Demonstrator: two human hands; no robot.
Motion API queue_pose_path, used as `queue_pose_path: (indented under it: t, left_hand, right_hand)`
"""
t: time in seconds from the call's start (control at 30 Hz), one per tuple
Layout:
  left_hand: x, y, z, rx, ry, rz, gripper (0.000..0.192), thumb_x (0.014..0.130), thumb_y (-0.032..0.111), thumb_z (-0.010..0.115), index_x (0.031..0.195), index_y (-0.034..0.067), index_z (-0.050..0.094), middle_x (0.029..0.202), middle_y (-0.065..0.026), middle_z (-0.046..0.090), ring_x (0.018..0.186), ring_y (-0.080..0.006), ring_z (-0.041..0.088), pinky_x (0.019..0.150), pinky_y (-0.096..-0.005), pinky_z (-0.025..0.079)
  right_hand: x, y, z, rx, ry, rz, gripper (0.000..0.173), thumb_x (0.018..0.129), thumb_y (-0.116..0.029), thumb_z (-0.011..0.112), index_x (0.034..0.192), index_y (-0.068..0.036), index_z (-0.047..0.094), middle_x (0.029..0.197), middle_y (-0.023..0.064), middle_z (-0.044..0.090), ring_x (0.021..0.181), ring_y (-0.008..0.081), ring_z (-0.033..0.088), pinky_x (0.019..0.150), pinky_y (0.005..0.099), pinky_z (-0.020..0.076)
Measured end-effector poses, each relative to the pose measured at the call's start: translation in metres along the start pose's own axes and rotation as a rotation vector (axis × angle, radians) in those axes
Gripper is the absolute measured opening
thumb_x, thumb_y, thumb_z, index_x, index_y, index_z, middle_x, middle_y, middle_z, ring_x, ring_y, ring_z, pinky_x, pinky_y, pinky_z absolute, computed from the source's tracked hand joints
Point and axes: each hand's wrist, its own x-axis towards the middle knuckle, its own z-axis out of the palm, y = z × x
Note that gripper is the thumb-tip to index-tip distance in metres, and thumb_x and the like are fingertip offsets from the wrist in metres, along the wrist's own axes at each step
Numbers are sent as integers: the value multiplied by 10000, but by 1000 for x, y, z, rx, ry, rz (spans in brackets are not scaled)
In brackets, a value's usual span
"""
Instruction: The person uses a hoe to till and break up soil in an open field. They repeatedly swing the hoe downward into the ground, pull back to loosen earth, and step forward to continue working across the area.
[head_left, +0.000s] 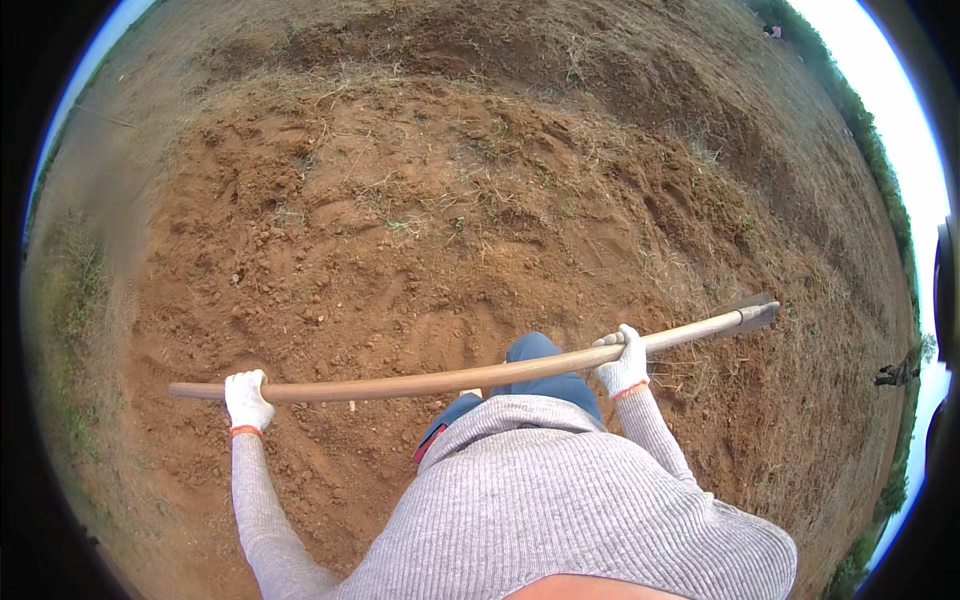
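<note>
A long-handled digging tool is held crosswise in front of my body, its pale wooden shaft (442, 381) sloping up to the right. My left hand (247, 399), in a white knit glove with an orange cuff, grips the shaft near its left end. Farther along, my right hand (624, 361), gloved the same way, closes around it close to the blade end. The broad grey metal blade (757, 319) sits at the far right, over the soil. Its angle does not settle whether it is a hoe or a spade.
Loose reddish-brown soil (390, 300) with clods and dry grass spreads before me. A darker furrow (517, 56) curves across the back and down the right. Green weeds (79, 262) grow at left. Distant people (896, 373) (772, 31) appear near the right rim.
</note>
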Motion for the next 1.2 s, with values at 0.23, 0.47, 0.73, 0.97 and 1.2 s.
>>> queue_pose_path:
  t: [0.23,0.47,0.73,0.97,1.2]
  left_hand:
    - [212,37,-25,34,-71,-23,215,616,98,702,799,126,593,829,-88,620,889,-279,574,842,-376,398]
    - [393,23,-98,129,80,-123,250,574,64,710,762,119,555,797,-104,592,875,-296,560,832,-383,399]
    - [603,35,-100,92,-33,-132,260,584,66,697,786,118,541,820,-85,578,887,-292,547,869,-384,385]
    - [879,108,-123,-8,-3,45,237,592,84,720,774,113,570,822,-90,589,897,-285,552,850,-389,393]
    - [1097,199,-136,-18,196,251,208,592,110,694,767,123,582,833,-105,606,908,-292,551,895,-390,376]
  right_hand:
    - [143,6,146,-13,144,-21,199,831,-153,641,729,-145,470,549,-20,476,483,153,486,554,332,476]
    - [238,24,373,31,14,127,219,849,-134,634,698,-142,475,561,-20,490,489,133,489,523,317,476]
    - [343,11,559,47,79,151,244,854,-160,638,674,-148,474,554,-18,478,499,149,485,557,335,477]
    - [408,-53,686,148,116,-50,209,851,-132,632,715,-135,474,589,-1,500,492,152,480,533,348,483]
    - [471,-148,785,315,145,-188,229,841,-148,620,672,-148,466,550,-4,473,485,155,473,524,336,477]
